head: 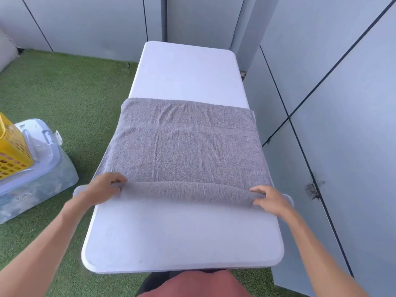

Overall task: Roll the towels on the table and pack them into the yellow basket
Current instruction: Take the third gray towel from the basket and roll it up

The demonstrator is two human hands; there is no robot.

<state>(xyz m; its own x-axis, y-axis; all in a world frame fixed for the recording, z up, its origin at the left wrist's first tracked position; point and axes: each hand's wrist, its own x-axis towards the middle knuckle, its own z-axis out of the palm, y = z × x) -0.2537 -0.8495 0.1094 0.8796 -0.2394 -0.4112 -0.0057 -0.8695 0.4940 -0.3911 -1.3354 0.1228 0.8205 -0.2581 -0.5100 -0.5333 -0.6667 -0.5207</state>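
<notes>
Towel lies across the table, its near edge rolled. Left hand and right hand each grip one end of the roll.

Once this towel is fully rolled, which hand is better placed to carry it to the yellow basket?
Probably the left hand. The yellow basket sits off the table's left side on a clear bin; the right hand, at the gray towel's opposite end, would cross over.
</notes>
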